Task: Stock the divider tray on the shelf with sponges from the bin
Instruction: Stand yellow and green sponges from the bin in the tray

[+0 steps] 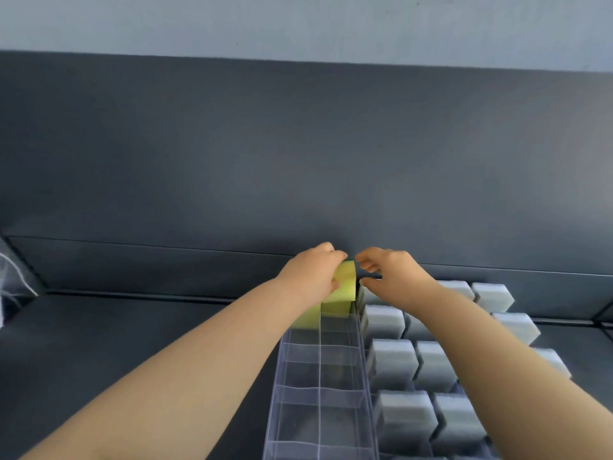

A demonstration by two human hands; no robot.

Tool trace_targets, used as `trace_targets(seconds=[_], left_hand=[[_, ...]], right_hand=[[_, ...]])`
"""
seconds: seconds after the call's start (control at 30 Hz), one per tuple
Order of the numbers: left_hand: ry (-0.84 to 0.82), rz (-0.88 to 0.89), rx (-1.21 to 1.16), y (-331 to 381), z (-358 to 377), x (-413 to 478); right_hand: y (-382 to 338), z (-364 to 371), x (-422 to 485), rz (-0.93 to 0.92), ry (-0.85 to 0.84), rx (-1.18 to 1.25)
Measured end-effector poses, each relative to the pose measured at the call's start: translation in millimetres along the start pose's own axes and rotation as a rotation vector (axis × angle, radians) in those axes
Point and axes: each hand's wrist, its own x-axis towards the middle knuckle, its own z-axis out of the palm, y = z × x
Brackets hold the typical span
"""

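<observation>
A clear plastic divider tray [320,393] runs away from me on the dark shelf, and its near compartments hold nothing. At its far end stand yellow sponges [345,287] with a green edge on top. My left hand [311,277] grips the upright yellow sponge from the left, fingers curled over its top. My right hand [391,277] hovers just right of that sponge, fingers loosely curled, its fingertips near the sponge's top edge. I cannot tell whether they touch it. The bin is out of view.
Several grey-white sponges [434,363] stand in rows to the right of the tray, partly under my right forearm. The dark shelf back wall [298,161] rises right behind the hands. A white mesh object [13,277] shows at the left edge.
</observation>
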Motion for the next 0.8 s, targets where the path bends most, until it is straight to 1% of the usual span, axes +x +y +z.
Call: trace_targets(seconds=[0.23,0.5,0.67,0.77,0.8], left_hand=[[0.033,0.012,-0.026,2,-1,4],[-0.036,0.046,0.010,3,7,6],[0.002,0.077,0.028,1,18,6],[0.040,0.045,-0.008,-2,24,6],[0.057,0.043,0.018,-5,27,6]], right_hand=[[7,4,3,0.031,-0.030,0.014],[8,4,2,0.019,-0.063,0.007],[8,8,3,0.014,-0.076,-0.015],[8,12,4,0.024,-0.087,-0.072],[7,13,4,0.019,-0.091,-0.097]])
